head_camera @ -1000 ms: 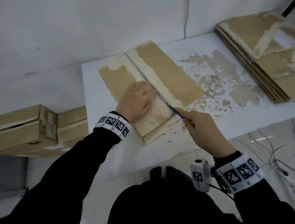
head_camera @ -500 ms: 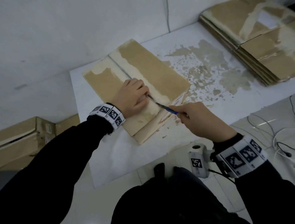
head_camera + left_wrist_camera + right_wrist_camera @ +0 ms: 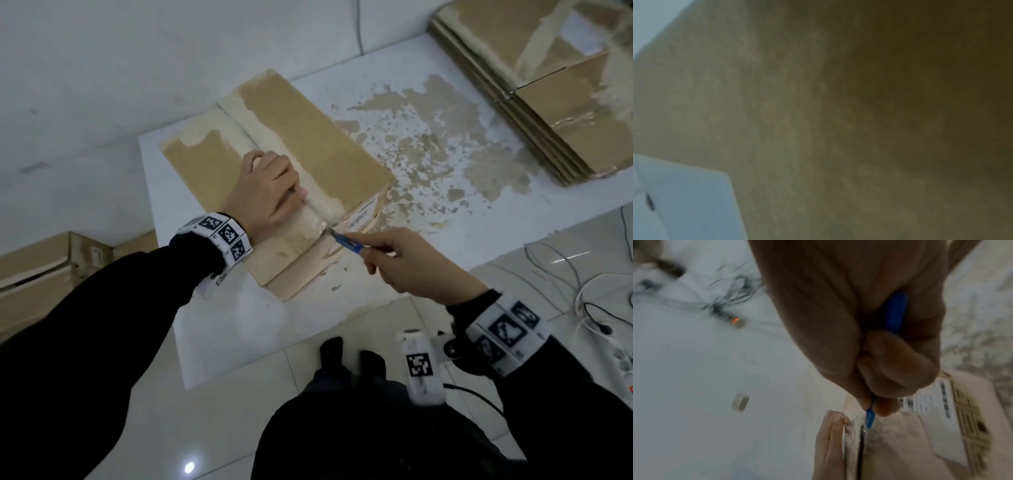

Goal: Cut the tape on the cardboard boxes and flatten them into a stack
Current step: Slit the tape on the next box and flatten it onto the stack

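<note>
One closed cardboard box [image 3: 301, 150] is shown lying on the white table [image 3: 239, 329], near the table's left end, with pale torn tape [image 3: 274, 144] along its centre seam. The left hand [image 3: 265, 195] is laid flat on the left flap, its fingers straight and together beside the seam; in the right wrist view the same fingers [image 3: 830, 443] are seen pressed side by side against the seam's edge. One blue utility knife [image 3: 347, 242] is gripped in the right hand [image 3: 411, 263], fingers and thumb curled tightly around the handle, and its blade tip is set at the near end of the seam. A white printed label [image 3: 364, 216] is seen on the box's near end face. One stack of flattened boxes [image 3: 555, 89] is shown at the table's far right, well apart from the box. Two further taped boxes [image 3: 44, 270] are seen on the floor at the left. Several cables [image 3: 582, 291] are seen on the tiled floor at the right.
</note>
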A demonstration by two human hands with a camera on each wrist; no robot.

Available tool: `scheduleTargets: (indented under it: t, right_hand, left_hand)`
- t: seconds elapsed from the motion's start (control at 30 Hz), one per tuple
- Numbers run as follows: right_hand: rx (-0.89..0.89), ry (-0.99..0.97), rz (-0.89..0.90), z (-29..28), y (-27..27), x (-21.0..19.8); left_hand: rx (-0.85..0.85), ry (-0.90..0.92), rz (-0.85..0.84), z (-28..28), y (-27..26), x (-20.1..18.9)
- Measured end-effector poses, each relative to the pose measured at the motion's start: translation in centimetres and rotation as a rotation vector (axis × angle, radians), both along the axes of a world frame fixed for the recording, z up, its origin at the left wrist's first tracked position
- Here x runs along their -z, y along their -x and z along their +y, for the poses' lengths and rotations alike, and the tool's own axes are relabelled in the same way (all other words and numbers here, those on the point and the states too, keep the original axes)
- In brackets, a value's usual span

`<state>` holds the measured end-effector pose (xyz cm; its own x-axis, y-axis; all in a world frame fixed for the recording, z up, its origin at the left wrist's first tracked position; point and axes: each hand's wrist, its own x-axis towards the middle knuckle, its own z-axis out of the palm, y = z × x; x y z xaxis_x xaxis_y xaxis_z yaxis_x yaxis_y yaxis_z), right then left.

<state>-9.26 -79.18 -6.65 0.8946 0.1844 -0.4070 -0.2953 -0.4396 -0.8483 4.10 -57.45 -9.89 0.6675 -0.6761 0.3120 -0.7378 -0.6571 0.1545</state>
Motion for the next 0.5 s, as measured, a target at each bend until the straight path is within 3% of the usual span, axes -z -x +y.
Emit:
scheduleTargets:
  t: [0.1, 0.23, 0.3, 0.37, 0.5]
  right_hand:
    - [0.092, -0.247, 0.142, 0.0, -0.3, -0.3]
    - [-0.151, -0.34, 0.286, -0.9, 1.7, -0.9]
    - [-0.139, -0.23, 0.194, -2.2, 2.1, -1.1]
    - [-0.069, -0.047, -0.012, -3.3, 1.5, -1.2]
    - [-0.13, 0.164, -0.277, -3.5, 0.1, -1.0]
  left_hand:
    - [-0.005, -0.035, -0.03, 0.0, 0.1, -0.2]
    - [0.001, -0.183, -0.084, -0.1, 0.0, -0.5]
    - [0.027, -0.306, -0.114, -0.4, -0.1, -1.0]
    - [0.05, -0.406, -0.083, -1.0, -0.4, -2.3]
    - [-0.135, -0.648, 0.255, -3.1, -0.8, -6.0]
